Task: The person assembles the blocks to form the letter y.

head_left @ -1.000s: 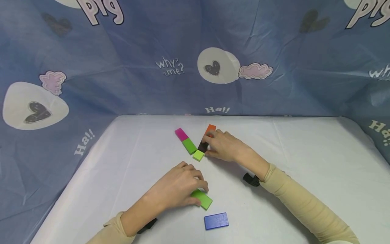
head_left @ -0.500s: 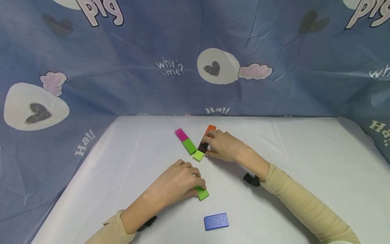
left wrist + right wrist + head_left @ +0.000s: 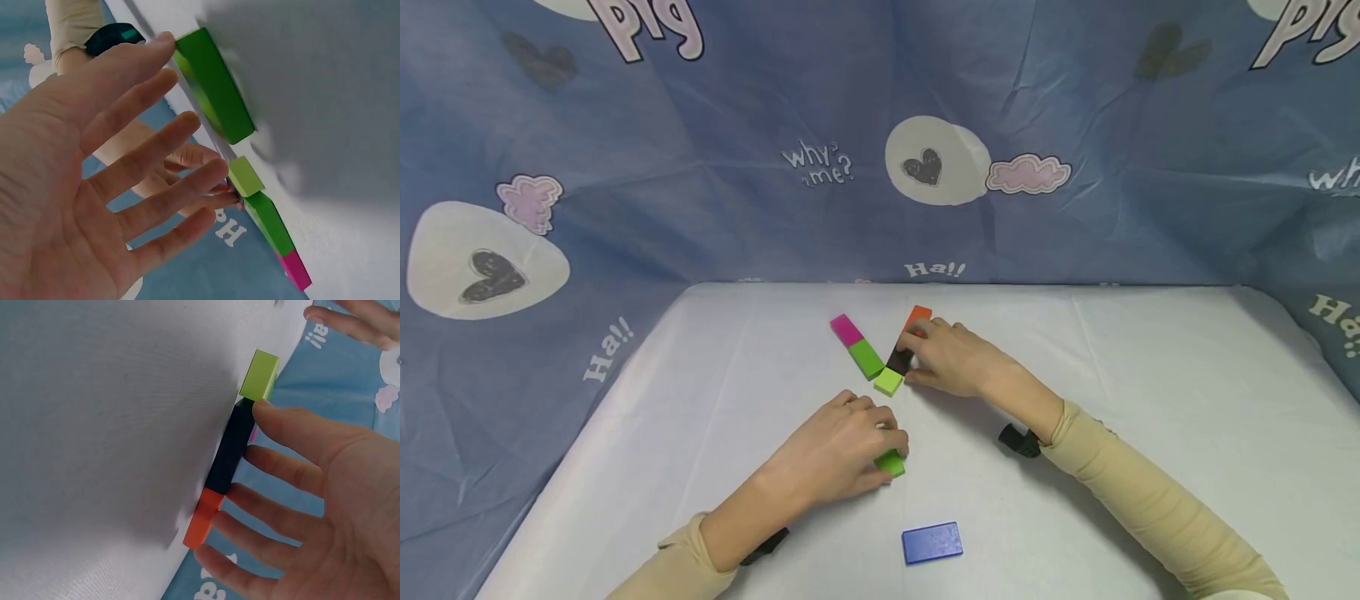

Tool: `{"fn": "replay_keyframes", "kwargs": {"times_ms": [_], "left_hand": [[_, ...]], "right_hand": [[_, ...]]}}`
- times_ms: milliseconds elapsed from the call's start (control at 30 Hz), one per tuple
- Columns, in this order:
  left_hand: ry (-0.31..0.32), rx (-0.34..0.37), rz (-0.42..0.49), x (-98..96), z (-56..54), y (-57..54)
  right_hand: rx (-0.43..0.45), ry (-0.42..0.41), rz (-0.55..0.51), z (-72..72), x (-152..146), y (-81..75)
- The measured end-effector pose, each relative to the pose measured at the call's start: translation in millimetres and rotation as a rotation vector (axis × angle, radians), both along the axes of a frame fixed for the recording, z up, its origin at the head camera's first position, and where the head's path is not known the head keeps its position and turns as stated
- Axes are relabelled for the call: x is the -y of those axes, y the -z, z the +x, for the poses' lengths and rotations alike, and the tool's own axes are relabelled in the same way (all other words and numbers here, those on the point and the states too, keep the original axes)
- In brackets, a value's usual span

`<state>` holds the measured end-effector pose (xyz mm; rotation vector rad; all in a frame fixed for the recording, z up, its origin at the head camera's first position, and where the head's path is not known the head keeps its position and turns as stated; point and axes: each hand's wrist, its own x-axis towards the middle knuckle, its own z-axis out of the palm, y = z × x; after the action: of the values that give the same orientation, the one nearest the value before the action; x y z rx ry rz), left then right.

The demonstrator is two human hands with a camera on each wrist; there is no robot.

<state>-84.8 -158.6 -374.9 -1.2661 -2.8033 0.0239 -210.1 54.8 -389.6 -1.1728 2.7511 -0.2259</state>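
My left hand [image 3: 831, 450] pinches a bright green domino-shaped block [image 3: 891, 465] between thumb and fingers, partly covering it. In the left wrist view, its thumb tip meets one end of the green block [image 3: 215, 90]. My right hand [image 3: 958, 362] rests its thumb and fingertips along a dark block [image 3: 898, 362] and an orange block [image 3: 917, 316]. These lie end to end. At their near end sits a lime block [image 3: 888, 382]. From it a second green block [image 3: 867, 359] and a magenta block [image 3: 847, 331] run away to the left, making a V.
A blue block [image 3: 932, 543] lies near the front of the white-covered table [image 3: 1075, 517]. Behind stands a blue printed cloth [image 3: 760, 217]. Each wrist carries a black strap [image 3: 1019, 442].
My left hand has drawn its green block away from me and slightly left, and the fingers cover more of it. The right hand and the V of blocks have stayed put.
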Motion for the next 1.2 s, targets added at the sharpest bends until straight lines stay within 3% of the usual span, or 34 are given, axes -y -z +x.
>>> {"fn": "replay_keyframes", "kwargs": {"times_ms": [200, 433, 667, 1200], "left_hand": [[-0.062, -0.033, -0.02, 1.2, 0.2, 0.3], [-0.103, -0.006, -0.049, 1.6, 0.0, -0.4], [-0.139, -0.022, -0.065, 4.9, -2.6, -2.7], [-0.154, -0.154, -0.029, 13.9, -9.1, 3.7]], "right_hand": [[-0.002, 0.001, 0.0, 0.4, 0, -0.1], [0.002, 0.0, 0.007, 0.6, 0, -0.4], [-0.002, 0.0, 0.007, 0.3, -1, 0.3], [-0.005, -0.003, 0.011, 0.3, -1, 0.8]]}}
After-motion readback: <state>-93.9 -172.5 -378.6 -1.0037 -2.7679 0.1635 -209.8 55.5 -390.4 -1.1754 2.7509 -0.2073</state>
